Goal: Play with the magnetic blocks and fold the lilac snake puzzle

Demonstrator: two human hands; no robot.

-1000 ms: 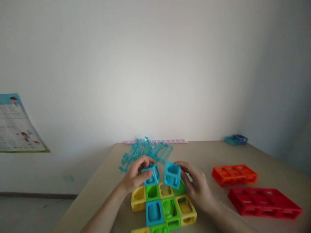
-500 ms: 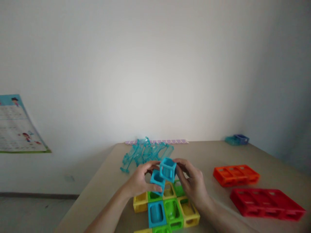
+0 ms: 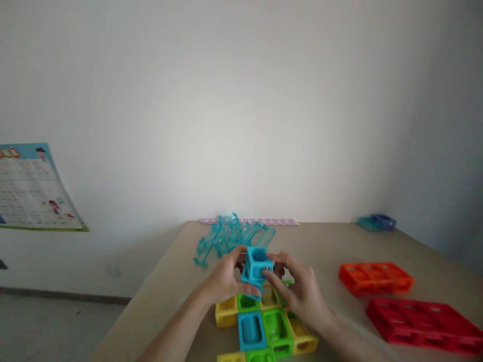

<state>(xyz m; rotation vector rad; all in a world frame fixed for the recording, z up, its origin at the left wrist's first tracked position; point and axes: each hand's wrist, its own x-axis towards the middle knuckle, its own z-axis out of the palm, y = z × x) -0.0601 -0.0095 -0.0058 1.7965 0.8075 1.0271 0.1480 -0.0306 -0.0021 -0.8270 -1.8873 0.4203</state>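
Over the table my left hand grips a lower blue hollow cube, its thumb along the near side. Fingers of my right hand pinch a second blue hollow cube from the right. This upper cube overlaps the lower one; whether the two are locked together I cannot tell. Below both hands lies a flat assembly of yellow, green and blue hollow blocks, partly covered by my hands and cut off at the bottom of the view.
Behind my hands lies a pile of clear teal plastic pieces. To the right are an orange block row and a red block row. A small blue container stands at the far right corner. A purple patterned strip runs along the wall.
The upper blue cube has turned and come over the lower one, so the two now overlap more. My right fingers reach further across it. The whole view has shifted slightly.
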